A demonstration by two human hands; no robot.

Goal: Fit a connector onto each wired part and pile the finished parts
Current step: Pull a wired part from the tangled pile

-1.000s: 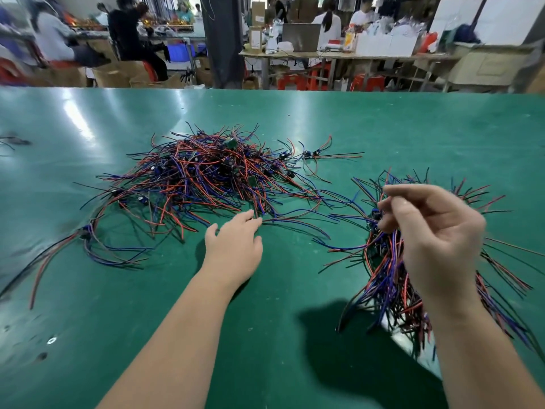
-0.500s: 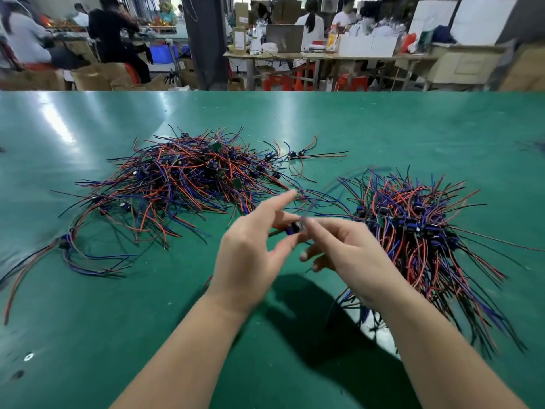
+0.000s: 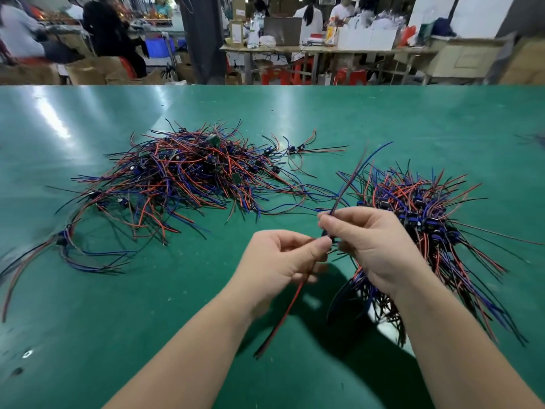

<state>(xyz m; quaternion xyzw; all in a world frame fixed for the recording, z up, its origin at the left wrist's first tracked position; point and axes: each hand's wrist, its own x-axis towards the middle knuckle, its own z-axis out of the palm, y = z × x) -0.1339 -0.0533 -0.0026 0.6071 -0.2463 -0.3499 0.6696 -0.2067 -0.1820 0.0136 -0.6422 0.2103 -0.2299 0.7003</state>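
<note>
Your left hand [image 3: 283, 261] and right hand [image 3: 374, 246] meet just left of the tight pile [image 3: 418, 208] of red, blue and black wired parts, and are raised above the green counter [image 3: 147, 335]. Between them you hold one wired part [image 3: 287, 308].

Left grip: thumb and forefinger are pinched on the part where its middle lies. The other fingers are curled under.

Right grip: thumb and forefinger are pinched on the same part. The fingertips of the two hands almost touch.

The part's long axis runs on a diagonal. Its red-and-black lead hangs from your left hand, down and away from the pile, toward you. Its blue-and-dark lead [image 3: 346, 187] rises from your right fingertips, up and away from you, and its tip leans over the pile's near-left edge. The small body at the pinch is mostly hidden by your fingers, so you cannot tell whether a connector sits on it.

The loose heap [image 3: 182, 172] lies well to the left of the pile and a little farther from you. It is spread flat on the counter, and its stray leads reach toward the pile.
</note>
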